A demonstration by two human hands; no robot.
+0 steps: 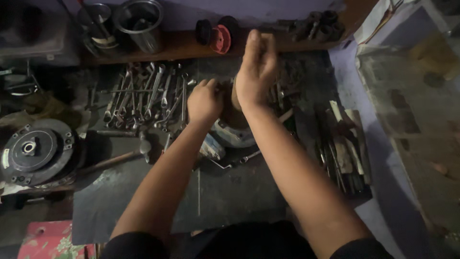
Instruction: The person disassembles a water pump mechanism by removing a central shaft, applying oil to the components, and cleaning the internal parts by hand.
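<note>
Seen from above on a dim, dark worktop (230, 201), the left hand (205, 100) is clenched around the top of a round metal part (233, 129) at the centre. The right hand (256, 69) is raised just above it, fingers (254, 43) released and straight. Spanners (143, 96) lie left, a hammer (120, 156) nearer, files (342, 148) right.
</note>
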